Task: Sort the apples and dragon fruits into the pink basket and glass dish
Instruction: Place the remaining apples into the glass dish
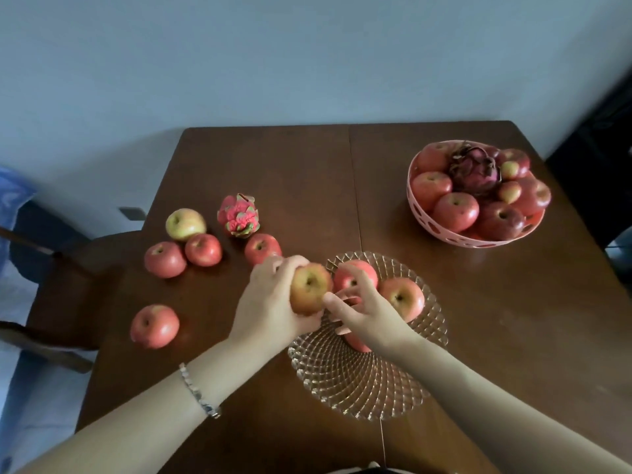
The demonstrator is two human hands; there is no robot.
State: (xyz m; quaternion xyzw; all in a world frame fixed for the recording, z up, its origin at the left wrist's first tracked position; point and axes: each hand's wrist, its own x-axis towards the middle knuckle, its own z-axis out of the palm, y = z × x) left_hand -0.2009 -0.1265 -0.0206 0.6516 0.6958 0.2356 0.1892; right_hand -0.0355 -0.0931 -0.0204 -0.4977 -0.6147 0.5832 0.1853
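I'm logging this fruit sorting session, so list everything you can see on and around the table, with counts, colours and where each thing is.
Table: one, dark brown wood, fills the middle.
Glass dish: one, clear patterned, near centre.
Apples in the dish: at least three, red, one mostly hidden under the right hand.
Pink basket: one, far right.
Apples in the basket: several, red, count unclear.
Dark dragon fruit: one, purplish, on top of the basket pile.
Loose apples: four red, one yellow-green, left on the table.
Pink dragon fruit: one, behind the loose apples.
Chair: one, dark, left of the table.
Left hand: grip around a red-yellow apple at the dish's edge; bracelet on wrist.
Right hand: over the dish, fingers spread.
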